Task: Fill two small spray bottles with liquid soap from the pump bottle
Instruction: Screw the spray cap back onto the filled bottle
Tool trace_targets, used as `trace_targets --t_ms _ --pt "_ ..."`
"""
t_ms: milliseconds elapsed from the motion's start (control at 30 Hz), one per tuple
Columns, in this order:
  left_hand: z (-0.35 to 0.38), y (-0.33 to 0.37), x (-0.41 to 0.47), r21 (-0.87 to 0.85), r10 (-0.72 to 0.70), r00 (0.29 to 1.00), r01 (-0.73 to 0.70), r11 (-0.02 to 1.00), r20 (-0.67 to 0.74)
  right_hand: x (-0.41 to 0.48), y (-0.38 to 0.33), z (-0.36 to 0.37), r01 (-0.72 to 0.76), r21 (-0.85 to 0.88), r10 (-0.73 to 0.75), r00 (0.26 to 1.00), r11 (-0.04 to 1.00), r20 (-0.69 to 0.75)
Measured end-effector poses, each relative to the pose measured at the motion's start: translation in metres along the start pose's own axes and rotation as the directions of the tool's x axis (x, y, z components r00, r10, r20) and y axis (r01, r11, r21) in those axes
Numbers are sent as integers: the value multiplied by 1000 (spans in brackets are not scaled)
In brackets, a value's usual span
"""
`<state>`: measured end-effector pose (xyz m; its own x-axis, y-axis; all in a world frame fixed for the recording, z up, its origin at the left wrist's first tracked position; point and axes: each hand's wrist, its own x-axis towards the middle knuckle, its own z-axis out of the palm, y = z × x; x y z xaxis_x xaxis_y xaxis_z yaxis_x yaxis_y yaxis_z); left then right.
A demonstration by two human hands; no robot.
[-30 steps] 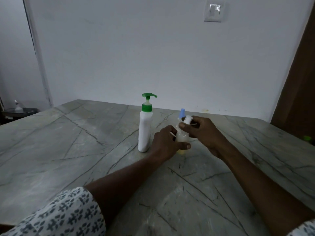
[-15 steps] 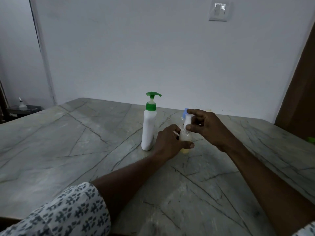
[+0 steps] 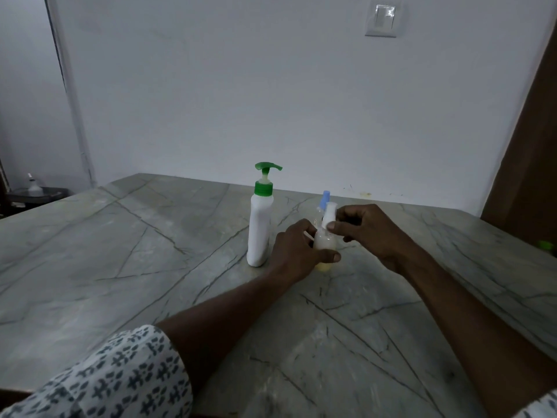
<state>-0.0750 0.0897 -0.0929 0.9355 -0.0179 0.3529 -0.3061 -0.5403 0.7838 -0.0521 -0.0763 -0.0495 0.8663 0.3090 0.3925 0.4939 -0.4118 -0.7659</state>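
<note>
Left hand (image 3: 297,251) grips spray bottle (image 3: 325,244) on table (image 3: 120,251); right hand (image 3: 369,233) pinches its white cap (image 3: 329,214). Pump bottle (image 3: 259,227) just beside.

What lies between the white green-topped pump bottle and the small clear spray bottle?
The left hand, gripping the small clear spray bottle beside the white green-topped pump bottle; the head view shows it.
</note>
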Motion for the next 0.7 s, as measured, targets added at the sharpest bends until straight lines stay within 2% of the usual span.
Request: trace_targets --t_ms 167,233,367,467,600,700 --pt "1 0 1 15 4 1000 -4 1000 3 3 4 9 -62 -90 58 997 994 -51" --pt "1 0 2 14 1 1000 -1 1000 12 2 4 9 -65 -51 64 998 997 -20" --pt "0 -2 1 0 2 1000 -2 1000 6 0 2 3 11 79 -12 1000 997 12" --pt "1 -2 1 2 11 1000 -11 1000 -3 1 2 7 26 49 -24 998 998 -54" --pt "1 -1 1 10 11 1000 -11 1000 -22 3 3 13 -17 -74 8 994 997 -112" --pt "1 0 1 9 5 1000 -5 1000 -8 2 3 8 2 21 -1 999 1000 -51"
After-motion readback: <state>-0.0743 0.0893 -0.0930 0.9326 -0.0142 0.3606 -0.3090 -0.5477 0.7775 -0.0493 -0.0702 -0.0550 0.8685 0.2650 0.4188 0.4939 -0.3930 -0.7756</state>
